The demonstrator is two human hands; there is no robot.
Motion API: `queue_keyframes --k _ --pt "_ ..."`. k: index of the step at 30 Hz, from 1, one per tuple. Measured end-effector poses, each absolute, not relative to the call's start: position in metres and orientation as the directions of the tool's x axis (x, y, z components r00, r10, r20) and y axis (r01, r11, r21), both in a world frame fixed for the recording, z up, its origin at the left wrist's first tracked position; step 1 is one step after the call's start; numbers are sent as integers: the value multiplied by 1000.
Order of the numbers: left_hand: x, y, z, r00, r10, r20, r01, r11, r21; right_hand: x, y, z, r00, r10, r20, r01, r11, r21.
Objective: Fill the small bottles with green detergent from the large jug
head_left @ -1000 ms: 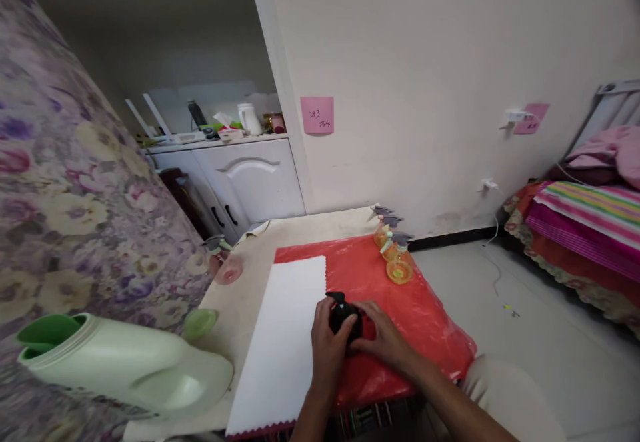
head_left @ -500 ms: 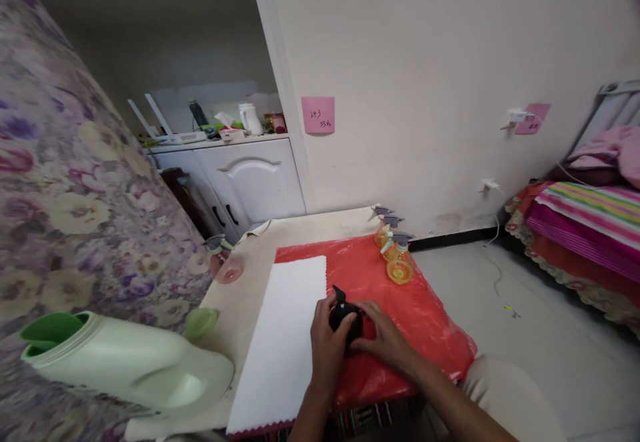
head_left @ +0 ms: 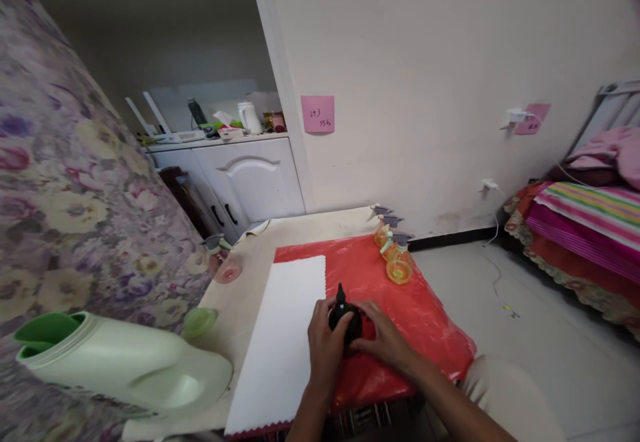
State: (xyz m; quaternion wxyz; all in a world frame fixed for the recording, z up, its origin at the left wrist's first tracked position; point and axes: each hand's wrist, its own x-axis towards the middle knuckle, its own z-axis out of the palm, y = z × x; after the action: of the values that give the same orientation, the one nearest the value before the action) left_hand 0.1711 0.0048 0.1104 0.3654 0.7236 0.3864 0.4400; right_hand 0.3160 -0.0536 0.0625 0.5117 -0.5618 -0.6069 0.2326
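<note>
A black bottle [head_left: 353,330] with a narrow, pointed black top stands on the red plastic sheet [head_left: 350,262], close to the front of the table. My left hand [head_left: 325,341] wraps its left side, thumb across the front. From the right, my right hand [head_left: 384,339] curves around it with thumb and fingers against its side. The fingers partly hide the bottle's body. Left of the bottle lies a long white sheet [head_left: 283,335] with a scalloped edge.
Spray bottles with orange liquid [head_left: 399,271] stand at the table's back right. A clear pinkish spray bottle [head_left: 227,270] stands at the left. Nearer are a green cup [head_left: 199,322] and a large pale-green jug [head_left: 145,362]. A bed [head_left: 590,222] is at the right.
The black bottle's pointed top has turned from leaning up and left to pointing nearly straight away from me. Both hands have stayed around the bottle, with little movement.
</note>
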Motion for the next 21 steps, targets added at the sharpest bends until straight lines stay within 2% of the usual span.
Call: queue_keyframes --k 7,11,15,21 --pt "166 7 113 414 856 310 169 -407 898 317 -53 62 145 923 358 432 266 -862" --pt "172 4 119 360 855 372 216 -465 859 317 -53 62 153 917 368 435 272 -859" --pt "173 4 120 336 875 348 253 -440 862 317 -53 62 155 922 356 434 260 -862" --pt "166 6 120 424 845 327 151 -421 894 316 -55 60 154 922 356 417 266 -869"
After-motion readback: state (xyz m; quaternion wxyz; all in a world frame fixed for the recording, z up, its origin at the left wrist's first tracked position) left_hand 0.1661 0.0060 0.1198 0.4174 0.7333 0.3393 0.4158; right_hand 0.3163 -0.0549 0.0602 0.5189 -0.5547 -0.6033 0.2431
